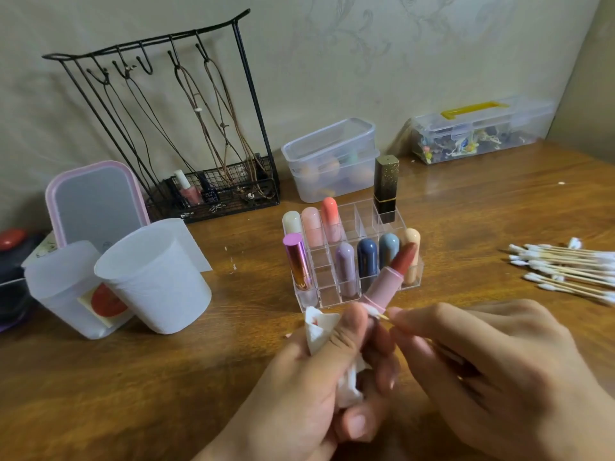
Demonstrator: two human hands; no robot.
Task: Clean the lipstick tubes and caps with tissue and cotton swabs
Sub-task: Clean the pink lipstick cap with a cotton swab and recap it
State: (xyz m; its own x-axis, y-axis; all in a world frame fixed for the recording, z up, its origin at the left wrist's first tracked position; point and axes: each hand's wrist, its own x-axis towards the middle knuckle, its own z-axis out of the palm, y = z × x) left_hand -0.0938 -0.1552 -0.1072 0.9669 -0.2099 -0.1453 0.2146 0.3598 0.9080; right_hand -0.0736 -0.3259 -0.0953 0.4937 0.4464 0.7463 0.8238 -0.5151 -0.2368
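Observation:
My left hand (316, 377) grips an uncapped pink lipstick tube (382, 287) with its dark red bullet (404, 259) twisted out and pointing up and away. The same hand holds a crumpled white tissue (317, 329) stained red. My right hand (482, 371) pinches a cotton swab (382, 316), whose tip touches the collar of the tube. Behind them stands a clear acrylic organizer (352, 287) with several capped lipsticks, among them a metallic purple one (298, 261) and a black-and-gold one (386, 184).
A pile of cotton swabs (565, 267) lies at the right on the wooden table (166, 377). Two white plastic cups (153, 277) lie tipped at the left, before a pink-rimmed mirror (96, 201). A black wire jewellery rack (186, 134) and clear storage boxes (332, 158) stand along the wall.

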